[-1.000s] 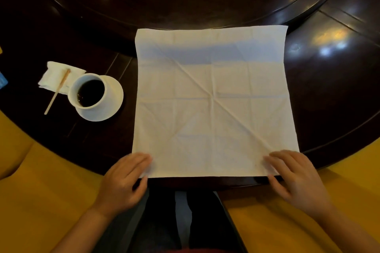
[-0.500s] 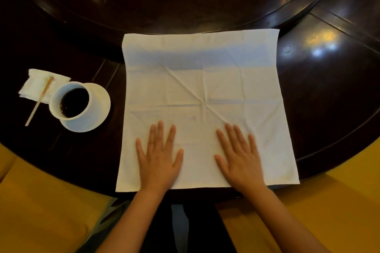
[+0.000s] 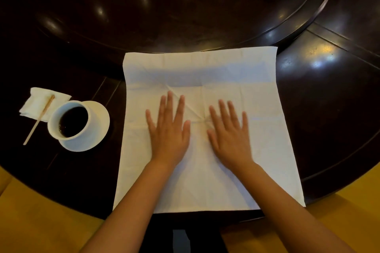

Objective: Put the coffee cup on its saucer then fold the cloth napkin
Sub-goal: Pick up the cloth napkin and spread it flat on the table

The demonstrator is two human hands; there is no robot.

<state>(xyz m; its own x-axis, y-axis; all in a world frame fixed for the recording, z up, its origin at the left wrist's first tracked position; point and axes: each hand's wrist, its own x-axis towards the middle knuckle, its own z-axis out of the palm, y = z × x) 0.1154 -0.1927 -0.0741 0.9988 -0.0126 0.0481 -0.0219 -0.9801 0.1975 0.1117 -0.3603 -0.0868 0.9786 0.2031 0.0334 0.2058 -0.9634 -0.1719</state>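
Both palms have been slid farther up the cloth napkin (image 3: 205,121), which is spread square on the worktop (image 3: 320,92), far edge on the turntable. Left hand (image 3: 168,129) and right hand (image 3: 230,135) are pressed flat, fingers straight, nothing gripped. At left, the coffee cup (image 3: 70,121) is seated upright on its saucer (image 3: 98,127).

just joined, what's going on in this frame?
A person sits at a dark round table with a white cloth napkin spread flat and unfolded. Left hand and right hand both press on its middle, palms down, fingers straight. Off to the left, the coffee cup already sits on its saucer, full of dark coffee. Beside it, a wooden stirrer lies across a small paper napkin.
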